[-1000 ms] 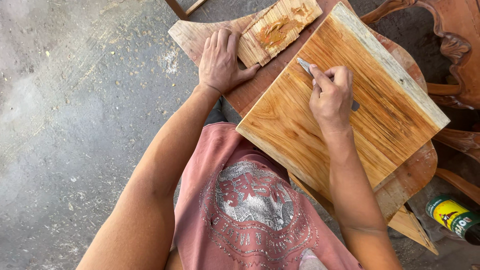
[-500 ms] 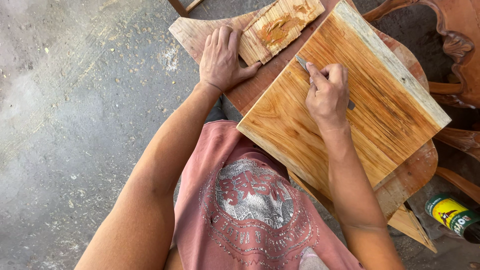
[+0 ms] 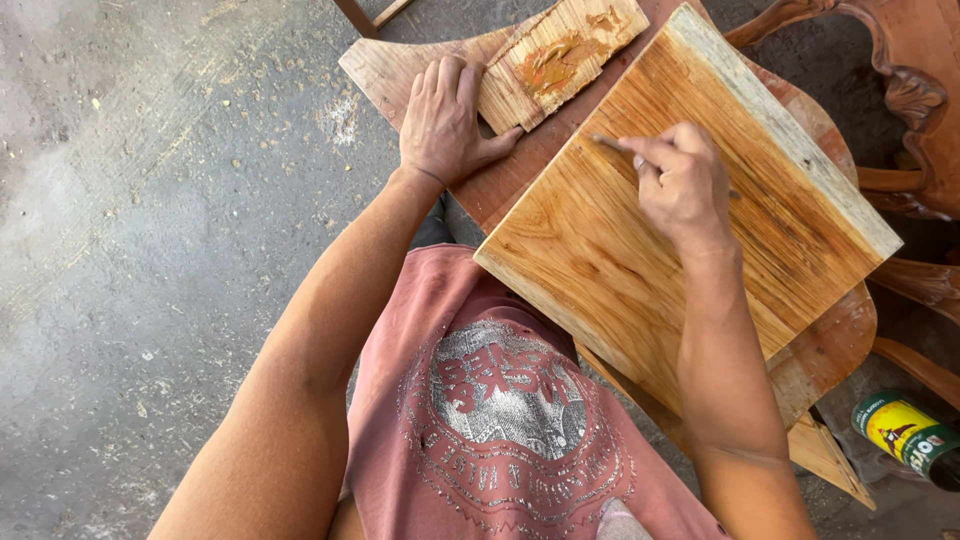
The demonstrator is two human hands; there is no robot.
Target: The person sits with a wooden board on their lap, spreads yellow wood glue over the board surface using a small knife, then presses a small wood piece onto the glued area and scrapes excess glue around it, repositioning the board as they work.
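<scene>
The person's right hand (image 3: 685, 185) pinches a thin grey metal blade (image 3: 612, 143), fingers closed narrowly about its handle end; whether it is a putty knife or a scraper cannot be told. The blade tip rests on the large square golden-brown wooden board (image 3: 690, 230), which lies tilted across a reddish-brown curved wooden seat panel (image 3: 825, 350) in front of the person's lap.

Change noted: against the views of a second and half a second ago, the right hand has drawn slightly back along the board, and the blade tip now sits nearer the board's upper left edge. The shift is small and runs along the grain. This reads as a stroke of spreading or scraping in progress on the board face, which looks wet or freshly coated in places.

The left hand (image 3: 445, 125) is unchanged in position: it lies flat, fingers spread, holding nothing, palm down on the pale end of the seat panel, its fingertips touching a rough slab of split wood smeared with orange-brown paste (image 3: 560, 55). It appears to be steadying the work.

The board has not moved between views.

Surroundings: a carved dark red wooden chair frame (image 3: 900, 90) at the upper right, a tin with a yellow and green label (image 3: 905, 435) on the ground at the lower right, and a dusty grey concrete floor (image 3: 150, 250) strewn with shavings.
</scene>
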